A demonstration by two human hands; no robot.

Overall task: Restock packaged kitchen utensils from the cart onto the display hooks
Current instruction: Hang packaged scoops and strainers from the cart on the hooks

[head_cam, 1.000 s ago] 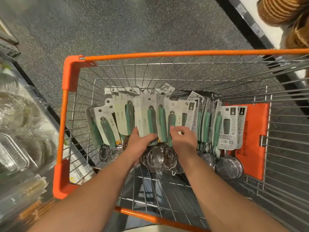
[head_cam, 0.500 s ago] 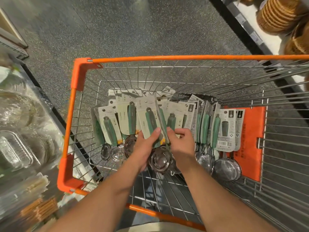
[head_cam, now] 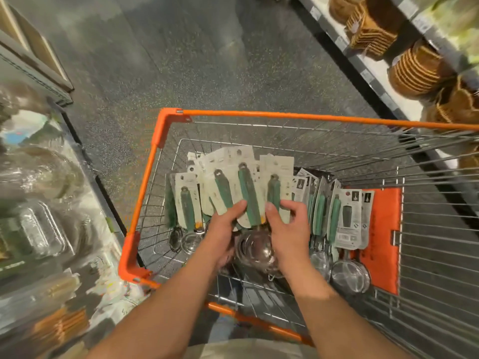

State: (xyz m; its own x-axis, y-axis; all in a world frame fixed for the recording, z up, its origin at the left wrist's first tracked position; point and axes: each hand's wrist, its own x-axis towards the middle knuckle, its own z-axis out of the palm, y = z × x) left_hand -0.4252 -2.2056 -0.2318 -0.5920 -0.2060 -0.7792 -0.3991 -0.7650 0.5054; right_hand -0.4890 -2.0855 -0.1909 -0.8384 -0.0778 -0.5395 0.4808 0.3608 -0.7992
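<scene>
Inside the orange-framed wire cart (head_cam: 145, 187) lie several packaged strainers with green handles on white cards. My left hand (head_cam: 223, 231) and my right hand (head_cam: 287, 229) together hold a fanned bunch of these packaged strainers (head_cam: 246, 187), lifted a little above the cart floor; thumbs press on the card fronts, fingers curl behind. The steel bowls (head_cam: 256, 250) of the bunch hang between my wrists. More packs (head_cam: 347, 218) stand to the right, one pack (head_cam: 186, 203) lies to the left. No display hooks are in view.
An orange panel (head_cam: 386, 229) sits at the cart's right side. Shelves with clear plastic ware (head_cam: 39, 224) run along the left. Woven baskets (head_cam: 414, 71) fill a shelf at the upper right. Grey speckled floor (head_cam: 207, 60) stretches ahead of the cart.
Both hands have gathered the middle packs into one bunch and raised it. The view has tilted up, showing more floor and shelves.
</scene>
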